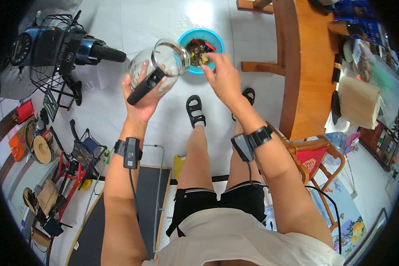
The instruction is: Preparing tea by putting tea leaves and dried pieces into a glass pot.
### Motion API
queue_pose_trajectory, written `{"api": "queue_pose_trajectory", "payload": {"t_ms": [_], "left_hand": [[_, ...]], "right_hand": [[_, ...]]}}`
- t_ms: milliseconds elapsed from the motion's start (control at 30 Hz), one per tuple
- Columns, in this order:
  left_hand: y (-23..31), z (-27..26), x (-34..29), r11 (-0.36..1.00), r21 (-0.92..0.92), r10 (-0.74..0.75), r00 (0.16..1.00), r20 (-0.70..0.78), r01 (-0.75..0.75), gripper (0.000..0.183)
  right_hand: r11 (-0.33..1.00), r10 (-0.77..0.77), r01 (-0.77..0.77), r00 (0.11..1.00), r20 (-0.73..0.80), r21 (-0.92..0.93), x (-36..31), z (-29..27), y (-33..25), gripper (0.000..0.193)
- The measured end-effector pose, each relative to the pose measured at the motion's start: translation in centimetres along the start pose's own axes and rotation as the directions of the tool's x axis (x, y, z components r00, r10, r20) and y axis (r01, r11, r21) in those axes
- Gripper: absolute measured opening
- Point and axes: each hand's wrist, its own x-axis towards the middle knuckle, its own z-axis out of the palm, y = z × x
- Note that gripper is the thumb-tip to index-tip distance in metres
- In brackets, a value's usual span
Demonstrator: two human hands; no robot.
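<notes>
Glass pitcher: the clear pitcher (pixel 162 60) sits in the left hand (pixel 142 110), tipped so that its round mouth leans toward the right hand (pixel 226 82) and reaches up to the left edge of the basin in view.
Black handle: the handle (pixel 142 91) slants across the front of the left palm, on the side nearer the body.
Left hand: gripping the pitcher from the near side, thumb on the outer side, some fingers showing through the glass.
Right hand: empty as far as can be seen, loosely open, thumb and forefinger spread apart over the basin's near right edge; the other fingers are partly hidden. It stands apart from the pitcher, to its right.
Blue basin: the round basin (pixel 220 41) is just beyond the right fingertips, between the hands and farther from the body; it appears to be below them on the floor (pixel 157 20).
Scraps: dark, yellowish and red bits (pixel 194 49) lie inside the basin, beyond the right fingertips.
Sandals: two black sandals (pixel 195 111), nearer the body than the basin, one between the hands, one partly behind the right wrist.
Wooden tabletop: the tabletop (pixel 308 75) stands well to the right of the right hand.
Scooter: a parked scooter (pixel 106 53) is left of the left hand, beyond it.
</notes>
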Motion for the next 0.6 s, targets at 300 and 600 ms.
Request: {"api": "queue_pose_trajectory", "payload": {"t_ms": [300,600], "left_hand": [[1.1,4.3,-7.5,0.995,0.039,-0.098,0.970,0.225,0.092,0.086],[0.7,10.9,-13.9,0.840,0.456,-0.411,0.894,0.179,0.295,0.074]], "right_hand": [[0.891,0.058,-0.256,0.883,0.465,0.376,-3.0,-9.7,-10.0,0.040],[0.879,0.158,-0.255,0.953,0.258,0.403,-9.0,-18.8,-13.6,0.024]]}}
